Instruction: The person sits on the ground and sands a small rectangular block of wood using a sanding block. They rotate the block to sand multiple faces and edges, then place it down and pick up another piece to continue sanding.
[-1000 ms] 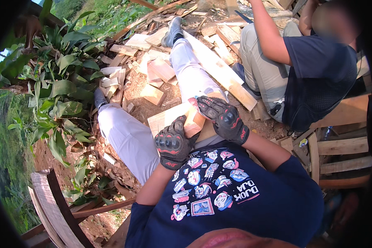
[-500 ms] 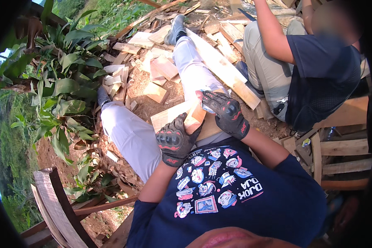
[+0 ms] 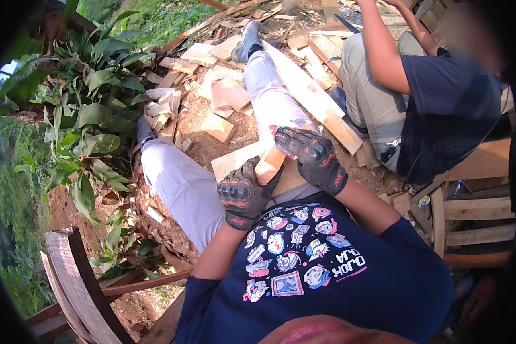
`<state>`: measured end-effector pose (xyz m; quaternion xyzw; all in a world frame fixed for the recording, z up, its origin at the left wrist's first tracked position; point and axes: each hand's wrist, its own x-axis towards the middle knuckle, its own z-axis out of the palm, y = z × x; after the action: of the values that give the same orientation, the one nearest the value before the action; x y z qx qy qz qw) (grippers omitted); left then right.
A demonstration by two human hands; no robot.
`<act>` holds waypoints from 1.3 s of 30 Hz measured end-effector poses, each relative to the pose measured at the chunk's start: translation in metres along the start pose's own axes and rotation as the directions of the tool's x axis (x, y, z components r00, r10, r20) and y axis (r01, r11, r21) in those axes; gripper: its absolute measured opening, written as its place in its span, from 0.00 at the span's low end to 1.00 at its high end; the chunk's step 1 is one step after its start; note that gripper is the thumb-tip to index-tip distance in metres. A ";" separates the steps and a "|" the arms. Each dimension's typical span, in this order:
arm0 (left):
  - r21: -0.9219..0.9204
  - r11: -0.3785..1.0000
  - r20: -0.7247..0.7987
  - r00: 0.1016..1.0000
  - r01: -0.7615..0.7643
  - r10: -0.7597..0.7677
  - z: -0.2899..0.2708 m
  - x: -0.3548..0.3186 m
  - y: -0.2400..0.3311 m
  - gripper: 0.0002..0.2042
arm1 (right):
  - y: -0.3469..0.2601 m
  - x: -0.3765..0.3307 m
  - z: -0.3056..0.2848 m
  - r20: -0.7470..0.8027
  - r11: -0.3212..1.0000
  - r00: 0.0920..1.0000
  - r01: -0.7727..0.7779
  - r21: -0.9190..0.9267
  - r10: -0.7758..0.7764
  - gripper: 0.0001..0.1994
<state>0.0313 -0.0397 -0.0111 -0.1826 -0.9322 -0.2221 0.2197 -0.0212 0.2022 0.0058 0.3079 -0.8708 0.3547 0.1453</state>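
My left hand (image 3: 241, 194), in a black glove with red trim, is closed around the near end of a small wood block (image 3: 271, 164). The block lies at a slant above a wider pale board (image 3: 228, 162) across my lap. My right hand (image 3: 311, 155), gloved the same way, is at the far end of the block. Its bent fingers are closed over a small red and pale object (image 3: 281, 144), mostly hidden beneath the glove, so its kind does not show.
Wood offcuts (image 3: 218, 127) and shavings lie around my outstretched legs. A long plank (image 3: 304, 86) runs beside my right leg. At the right a person (image 3: 436, 109) in a dark shirt sits close by. Leafy plants (image 3: 92, 120) stand at the left, and curved timber (image 3: 80, 286) rises at lower left.
Both hands keep nearly the same hold on the block and the small object. The whole view has shifted slightly. The person at the right has a second forearm showing more.
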 end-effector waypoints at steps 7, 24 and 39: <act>-0.087 0.987 0.045 0.990 0.134 -0.130 -0.009 0.008 0.008 0.33 | 0.014 0.004 0.006 0.006 0.993 0.993 -0.115 -0.022 0.115 0.24; -0.141 0.988 0.051 0.997 0.059 -0.052 -0.015 0.018 -0.011 0.26 | -0.017 0.020 0.018 0.018 0.991 0.999 -0.040 -0.129 0.042 0.23; -0.427 0.827 0.477 0.868 0.366 -0.138 -0.011 0.021 -0.054 0.26 | -0.008 0.050 0.019 0.354 0.945 0.935 0.112 -0.309 0.005 0.26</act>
<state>-0.0064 -0.0852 -0.0095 -0.1493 -0.8822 -0.4400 -0.0769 -0.0554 0.1629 0.0206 0.3619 -0.9201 0.1424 0.0465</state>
